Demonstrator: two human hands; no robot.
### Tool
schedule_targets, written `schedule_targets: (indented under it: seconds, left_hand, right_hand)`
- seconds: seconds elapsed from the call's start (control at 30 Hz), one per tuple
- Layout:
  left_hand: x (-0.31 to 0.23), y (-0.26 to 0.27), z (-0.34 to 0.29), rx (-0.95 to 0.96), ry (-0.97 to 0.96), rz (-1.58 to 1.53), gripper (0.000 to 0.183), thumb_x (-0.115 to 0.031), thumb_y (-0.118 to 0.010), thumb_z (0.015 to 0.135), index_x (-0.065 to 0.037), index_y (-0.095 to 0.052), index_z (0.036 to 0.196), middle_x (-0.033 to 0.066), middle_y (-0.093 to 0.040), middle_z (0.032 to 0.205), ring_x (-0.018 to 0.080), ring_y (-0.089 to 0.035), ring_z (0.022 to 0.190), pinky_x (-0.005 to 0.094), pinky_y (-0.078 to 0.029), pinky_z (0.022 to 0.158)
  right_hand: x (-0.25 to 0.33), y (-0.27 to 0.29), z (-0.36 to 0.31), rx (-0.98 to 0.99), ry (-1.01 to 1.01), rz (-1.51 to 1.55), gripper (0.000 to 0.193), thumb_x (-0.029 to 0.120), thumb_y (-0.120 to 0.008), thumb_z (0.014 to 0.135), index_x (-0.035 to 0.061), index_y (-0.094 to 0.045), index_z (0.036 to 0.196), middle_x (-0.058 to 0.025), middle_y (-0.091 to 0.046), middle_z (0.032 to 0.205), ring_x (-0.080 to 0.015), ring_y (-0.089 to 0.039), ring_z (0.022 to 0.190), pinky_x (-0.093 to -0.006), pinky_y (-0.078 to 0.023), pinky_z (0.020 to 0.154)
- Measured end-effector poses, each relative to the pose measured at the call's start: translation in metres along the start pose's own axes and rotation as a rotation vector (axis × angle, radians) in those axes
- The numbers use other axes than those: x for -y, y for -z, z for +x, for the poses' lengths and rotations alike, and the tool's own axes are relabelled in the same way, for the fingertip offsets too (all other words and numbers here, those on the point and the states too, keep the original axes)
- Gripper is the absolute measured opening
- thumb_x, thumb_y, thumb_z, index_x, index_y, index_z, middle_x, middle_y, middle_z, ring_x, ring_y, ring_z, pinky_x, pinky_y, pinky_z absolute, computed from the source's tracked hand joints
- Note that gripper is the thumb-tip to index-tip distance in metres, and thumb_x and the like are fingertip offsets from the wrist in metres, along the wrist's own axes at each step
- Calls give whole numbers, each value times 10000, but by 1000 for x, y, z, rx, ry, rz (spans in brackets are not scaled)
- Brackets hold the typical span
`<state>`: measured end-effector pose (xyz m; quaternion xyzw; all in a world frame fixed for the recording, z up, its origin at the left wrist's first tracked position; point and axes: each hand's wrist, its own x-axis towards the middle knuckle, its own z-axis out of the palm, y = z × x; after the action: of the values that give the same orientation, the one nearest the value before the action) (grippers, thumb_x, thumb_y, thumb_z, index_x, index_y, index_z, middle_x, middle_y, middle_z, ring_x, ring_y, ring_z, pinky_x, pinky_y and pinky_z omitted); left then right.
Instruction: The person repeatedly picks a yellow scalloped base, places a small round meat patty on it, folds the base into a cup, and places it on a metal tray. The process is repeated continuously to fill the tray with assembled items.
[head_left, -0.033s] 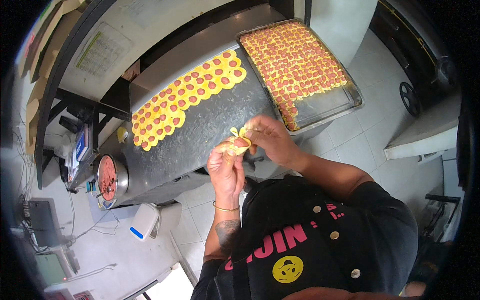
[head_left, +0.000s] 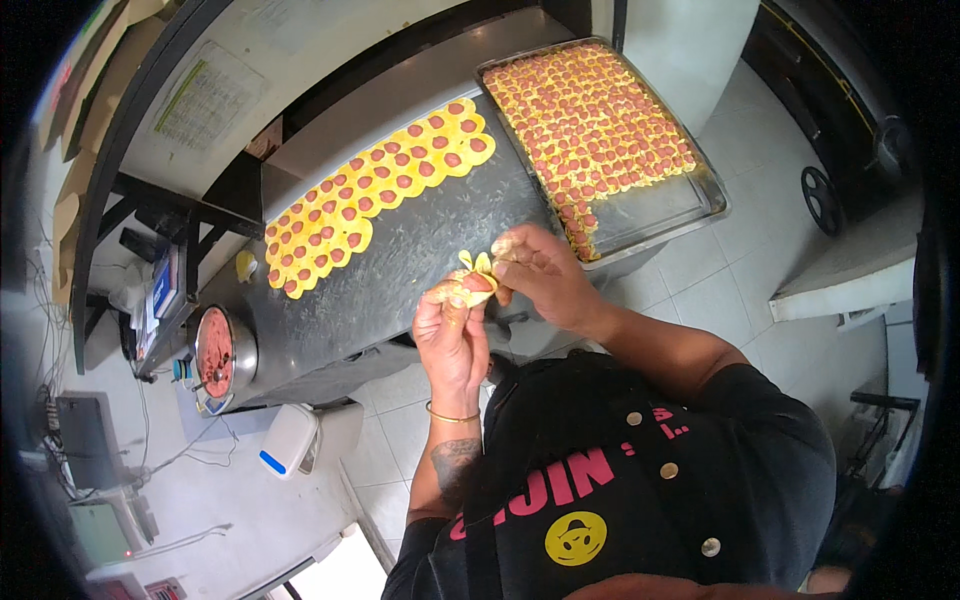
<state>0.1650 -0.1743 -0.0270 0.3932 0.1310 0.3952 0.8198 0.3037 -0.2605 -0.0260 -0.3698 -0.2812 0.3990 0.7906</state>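
A small yellow dumpling [head_left: 479, 285], its thin dough partly folded around pink filling, is held up between my hands over the table's near edge. My left hand [head_left: 450, 345] grips it from below with thumb and fingers closed. At its right side my right hand [head_left: 548, 278] pinches the dough edge; the fingertips are partly hidden. Two petal-like flaps of dough stand up at the top. On the dark table ahead lies a sheet of overlapping round yellow wrappers [head_left: 393, 170], each with a ball of pink filling.
At the far right, a metal tray [head_left: 668, 213] holds rows of finished dumplings [head_left: 600, 120]. A steel bowl [head_left: 243, 362] of pink filling stands at the left on a scale. The dark table [head_left: 400, 260] is dusted with flour. A shelf [head_left: 180, 210] overhangs the left side.
The dumpling has tilted slightly in my fingers, and my right fingertips have shifted a little at its edge. The rest looks the same apart from a slight shift of the view.
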Motion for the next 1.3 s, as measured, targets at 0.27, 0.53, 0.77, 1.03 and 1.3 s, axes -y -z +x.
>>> schedule_targets:
  seconds: [0.27,0.53,0.77,1.03,1.3]
  left_hand:
    - [-9,3,-11,-20,-82,116,125,10,-673,978,-36,-658,1093,136,-686,1215,234,-664,1121,391,-552,1001]
    - [-17,-9,-10,-41,-341,310,150,34,-641,983,11,-648,1132,151,-673,1258,230,-659,1118,399,-517,1035]
    - [-49,5,7,30,-248,13,118,22,-640,995,22,-629,1112,158,-693,1155,218,-706,1017,385,-597,949]
    - [-53,46,0,22,69,-96,232,-129,-604,1045,16,-630,1225,92,-680,1228,187,-682,1086,328,-564,959]
    - [-48,91,-2,56,306,-257,253,-113,-613,1043,-7,-634,1271,80,-686,1253,198,-673,1132,345,-549,1004]
  right_hand:
    - [10,3,2,208,331,-599,164,105,-744,915,6,-665,1019,-58,-662,805,-74,-599,703,-271,-485,621]
    - [9,-33,-1,49,649,-737,157,115,-772,880,31,-654,942,-27,-591,709,-161,-553,553,-318,-435,514]
    - [12,-55,5,63,638,-811,568,263,-858,792,10,-606,1234,-115,-665,950,-223,-654,861,-370,-512,782]
    - [-43,-120,22,-45,291,-710,669,293,-825,813,26,-572,1373,-174,-699,1168,-269,-697,1068,-378,-536,941]
    - [-77,-124,6,-147,197,-807,531,277,-808,827,34,-584,1243,-126,-679,1035,-263,-673,1023,-371,-530,924]
